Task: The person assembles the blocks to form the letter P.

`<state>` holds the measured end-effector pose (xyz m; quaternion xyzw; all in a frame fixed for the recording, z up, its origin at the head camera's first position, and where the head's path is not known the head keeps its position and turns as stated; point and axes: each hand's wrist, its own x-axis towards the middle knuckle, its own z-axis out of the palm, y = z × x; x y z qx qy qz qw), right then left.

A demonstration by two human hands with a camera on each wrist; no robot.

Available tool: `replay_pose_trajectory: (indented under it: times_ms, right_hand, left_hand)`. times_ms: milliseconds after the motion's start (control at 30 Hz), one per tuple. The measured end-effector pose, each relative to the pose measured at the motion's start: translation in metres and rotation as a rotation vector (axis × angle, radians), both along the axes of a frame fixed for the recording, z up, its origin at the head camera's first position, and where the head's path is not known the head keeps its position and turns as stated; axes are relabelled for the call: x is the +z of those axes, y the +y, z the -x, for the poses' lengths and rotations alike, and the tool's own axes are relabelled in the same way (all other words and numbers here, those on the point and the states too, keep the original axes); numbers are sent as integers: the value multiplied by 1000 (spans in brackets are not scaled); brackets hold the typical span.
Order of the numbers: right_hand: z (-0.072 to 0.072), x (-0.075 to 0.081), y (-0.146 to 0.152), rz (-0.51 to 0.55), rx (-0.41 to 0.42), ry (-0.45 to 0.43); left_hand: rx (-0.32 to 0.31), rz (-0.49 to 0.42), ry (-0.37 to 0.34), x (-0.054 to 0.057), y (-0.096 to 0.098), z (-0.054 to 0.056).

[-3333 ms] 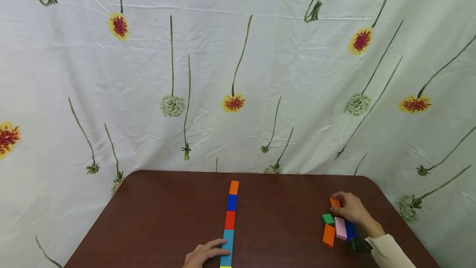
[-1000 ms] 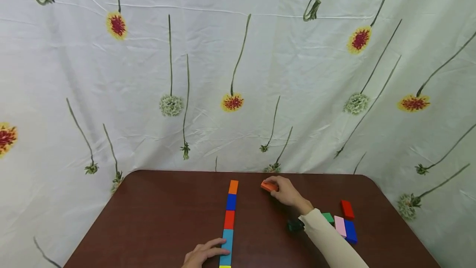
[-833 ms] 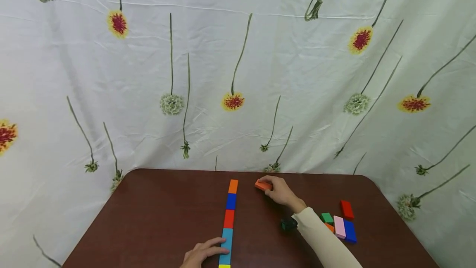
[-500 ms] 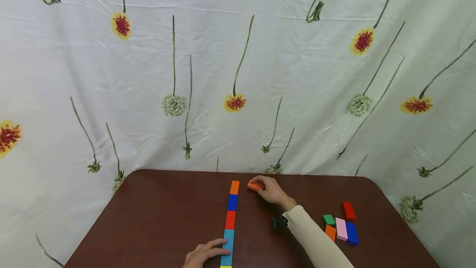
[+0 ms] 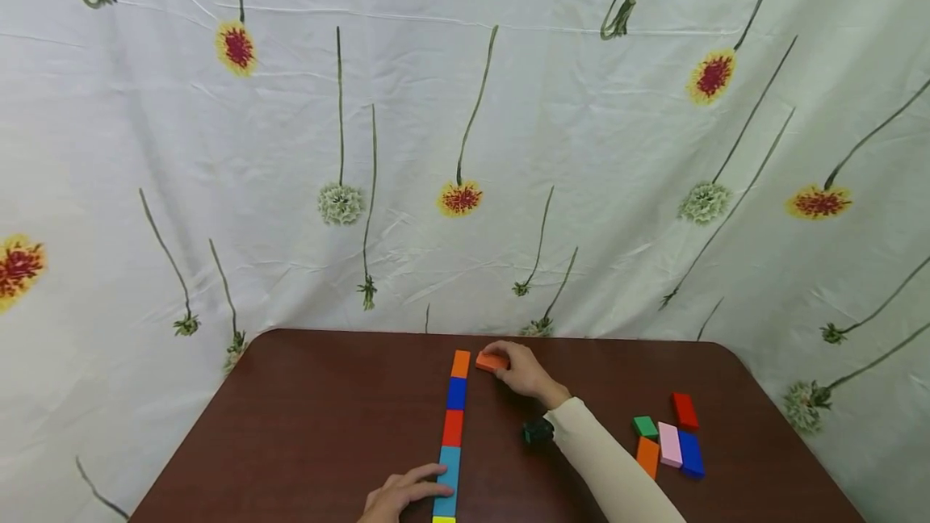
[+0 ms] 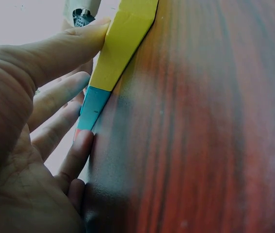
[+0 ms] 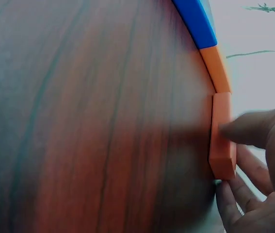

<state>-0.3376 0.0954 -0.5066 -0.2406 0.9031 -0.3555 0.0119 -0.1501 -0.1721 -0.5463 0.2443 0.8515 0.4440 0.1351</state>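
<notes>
A straight row of blocks runs from the table's far edge toward me: an orange block (image 5: 461, 364), a blue block (image 5: 456, 393), a red block (image 5: 453, 428), a light-blue block (image 5: 451, 457) and a yellow block (image 6: 122, 48). My left hand (image 5: 398, 499) rests extended fingers on the light-blue block, while in the left wrist view its thumb touches the yellow one. Just right of the row's far end, my right hand (image 5: 525, 370) pinches another orange block (image 7: 220, 141) between thumb and fingers. A narrow gap parts it from the row in the head view.
At the right of the brown table (image 5: 305, 426) lie a red block (image 5: 684, 411), a green block (image 5: 644, 426), a pink block (image 5: 670, 445), a dark blue block (image 5: 691, 455) and an orange block (image 5: 647, 457). A white flowered cloth (image 5: 617, 127) hangs behind the table.
My right hand has carried the orange block from the loose group at the right leftward to beside the row's far end. The left hand keeps its place.
</notes>
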Motion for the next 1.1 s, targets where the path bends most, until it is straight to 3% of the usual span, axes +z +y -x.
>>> replay_pose_trajectory:
  times_ms: [200, 300, 1100]
  right_hand:
    - [-1, -3, 10, 106, -106, -114]
    - [-2, -2, 14, 131, -117, -162]
    - [-6, -3, 9, 120, -107, -154]
  left_hand:
    - [6, 16, -2, -1, -1, 1]
    - [5, 19, 17, -1, -2, 1]
    - [7, 12, 18, 3, -1, -4]
